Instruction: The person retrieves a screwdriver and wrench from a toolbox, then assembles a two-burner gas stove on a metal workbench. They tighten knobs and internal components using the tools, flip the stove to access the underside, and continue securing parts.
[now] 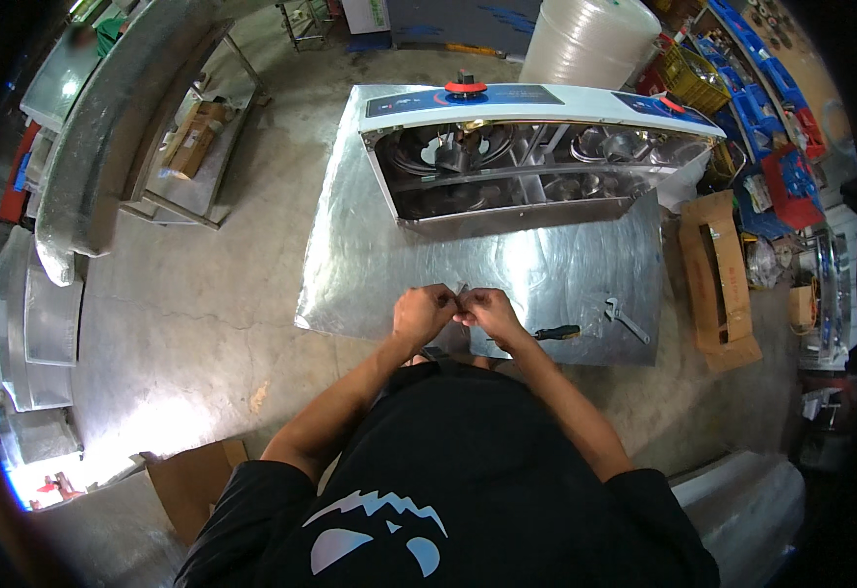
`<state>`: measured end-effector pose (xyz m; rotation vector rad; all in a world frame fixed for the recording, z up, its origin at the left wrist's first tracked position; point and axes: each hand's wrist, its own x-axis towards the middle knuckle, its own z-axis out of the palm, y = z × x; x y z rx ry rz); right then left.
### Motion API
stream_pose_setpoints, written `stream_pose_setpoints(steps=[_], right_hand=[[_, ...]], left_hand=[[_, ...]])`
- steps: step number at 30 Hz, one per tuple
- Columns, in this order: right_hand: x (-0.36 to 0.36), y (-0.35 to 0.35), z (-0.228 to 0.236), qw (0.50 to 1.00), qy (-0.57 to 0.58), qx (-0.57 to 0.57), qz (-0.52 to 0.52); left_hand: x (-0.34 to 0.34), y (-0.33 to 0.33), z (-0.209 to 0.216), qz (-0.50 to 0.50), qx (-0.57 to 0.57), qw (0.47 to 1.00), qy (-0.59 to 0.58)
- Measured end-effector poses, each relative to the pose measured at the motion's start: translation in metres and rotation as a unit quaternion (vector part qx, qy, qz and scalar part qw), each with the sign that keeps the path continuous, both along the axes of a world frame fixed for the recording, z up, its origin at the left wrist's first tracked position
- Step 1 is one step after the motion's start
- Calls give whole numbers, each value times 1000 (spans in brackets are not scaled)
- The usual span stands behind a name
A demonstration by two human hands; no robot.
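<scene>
My left hand (pixel 421 313) and my right hand (pixel 490 312) meet over the near edge of a shiny steel table (pixel 370 265). Both pinch a small metal part (pixel 461 291) between the fingertips; its shape is too small to make out. A dark-handled screwdriver (pixel 556 333) lies just right of my right hand. Further right rests a small metal wrench (pixel 627 320). At the table's far side stands an open stainless appliance (pixel 527 167), its inner parts showing, with a white and dark top panel and a red knob (pixel 466 87).
A brown cardboard box (pixel 718 279) lies on the floor at the right. Blue bins (pixel 767 108) and a yellow crate (pixel 691 78) stand at the far right. A big roll of bubble wrap (pixel 585 39) is behind the appliance. Steel ducts and tables (pixel 105 147) fill the left.
</scene>
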<state>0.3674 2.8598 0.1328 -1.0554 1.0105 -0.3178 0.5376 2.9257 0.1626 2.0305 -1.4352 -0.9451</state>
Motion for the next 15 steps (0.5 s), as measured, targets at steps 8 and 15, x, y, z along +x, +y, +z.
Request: stream_pose_setpoints(steps=[8, 15], right_hand=[[-6, -2, -1, 1000, 12, 20, -2], [-10, -6, -3, 999, 13, 47, -4]], left_hand=[[-5, -3, -3, -16, -7, 1000, -25], [-5, -6, 0, -50, 34, 998, 14]])
